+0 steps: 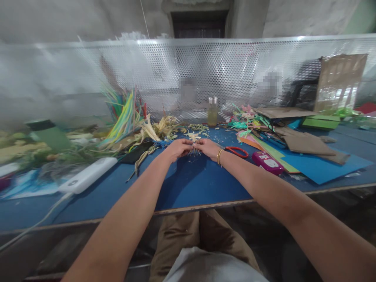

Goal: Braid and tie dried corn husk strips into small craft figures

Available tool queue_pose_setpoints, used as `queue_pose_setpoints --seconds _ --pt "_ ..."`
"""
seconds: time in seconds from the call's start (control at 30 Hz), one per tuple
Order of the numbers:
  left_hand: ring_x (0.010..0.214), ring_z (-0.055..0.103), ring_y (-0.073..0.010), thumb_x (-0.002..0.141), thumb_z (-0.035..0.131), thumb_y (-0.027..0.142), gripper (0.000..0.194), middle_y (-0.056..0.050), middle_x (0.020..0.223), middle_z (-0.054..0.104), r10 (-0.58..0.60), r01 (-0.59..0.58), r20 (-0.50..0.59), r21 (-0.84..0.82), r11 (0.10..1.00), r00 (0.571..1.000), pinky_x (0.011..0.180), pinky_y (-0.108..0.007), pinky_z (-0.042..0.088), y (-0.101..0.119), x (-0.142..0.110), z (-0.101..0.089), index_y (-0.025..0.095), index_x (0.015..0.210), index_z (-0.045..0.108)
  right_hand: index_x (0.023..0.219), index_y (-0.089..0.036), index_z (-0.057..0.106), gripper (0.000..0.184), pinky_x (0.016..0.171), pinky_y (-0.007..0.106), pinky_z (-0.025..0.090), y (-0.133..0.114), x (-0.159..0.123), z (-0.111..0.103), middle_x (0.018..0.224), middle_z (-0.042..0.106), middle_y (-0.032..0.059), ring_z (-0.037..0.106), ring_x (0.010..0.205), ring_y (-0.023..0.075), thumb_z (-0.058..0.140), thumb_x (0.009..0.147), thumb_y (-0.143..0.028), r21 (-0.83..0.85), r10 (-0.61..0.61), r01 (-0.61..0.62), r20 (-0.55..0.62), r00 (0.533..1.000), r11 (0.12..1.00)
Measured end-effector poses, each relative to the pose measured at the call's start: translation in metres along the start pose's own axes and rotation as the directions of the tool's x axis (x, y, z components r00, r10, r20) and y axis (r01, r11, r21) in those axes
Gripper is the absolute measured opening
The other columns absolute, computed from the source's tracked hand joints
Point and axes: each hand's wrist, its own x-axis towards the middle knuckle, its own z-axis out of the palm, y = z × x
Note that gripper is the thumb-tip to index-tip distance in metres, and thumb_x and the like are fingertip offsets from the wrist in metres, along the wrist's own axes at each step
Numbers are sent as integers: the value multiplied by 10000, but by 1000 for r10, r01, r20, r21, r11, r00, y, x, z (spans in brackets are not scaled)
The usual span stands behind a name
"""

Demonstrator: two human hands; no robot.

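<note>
Close together above the blue table [202, 188], my left hand [179, 149] and my right hand [207, 149] pinch a small piece of pale, straw-like strips [194, 136]. Its pale ends fan out above the fingertips, and thin strands hang below them. The fingers hide its middle. A gold bracelet [219, 156] circles my right wrist. Just right of that wrist lie red-handled scissors [238, 152], their blades partly hidden. Dry, pale husk-like strips [158, 127] are heaped beyond my left hand.
A white boxy device [89, 175] with a cable lies left. Coloured strips [125, 115] stand behind it, near a green bottle [48, 135]. A small bottle [212, 113] stands before the perforated metal panel [199, 70]. Rightward are a purple case [267, 162], blue paper [320, 166] and cardboard [307, 144].
</note>
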Motion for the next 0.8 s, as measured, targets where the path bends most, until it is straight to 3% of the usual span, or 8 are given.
queue_pose_setpoints --seconds 0.23,0.57,0.8 --pt "441 419 -71 587 686 128 236 32 539 529 -17 17 14 -3 1000 1000 464 -216 304 0 1 -1 175 812 632 676 -148 580 158 533 228 298 3 2 0 552 517 -34 408 516 77 573 755 -285 -78 -30 29 -3 1000 997" --pt "540 500 -83 605 710 196 211 12 632 575 -20 20 24 12 1000 1000 549 -216 391 0 0 -1 180 801 634 714 -145 582 133 540 232 315 -6 -3 1 561 504 -34 395 509 74 580 760 -270 -4 10 -10 -21 1000 1000" --pt "505 461 -72 592 701 161 199 12 626 547 18 -21 50 49 999 999 498 -204 351 -5 2 -2 172 778 632 685 -150 586 143 522 229 311 -1 -1 1 552 510 -24 402 509 77 608 742 -279 -15 15 -15 -20 1000 1000"
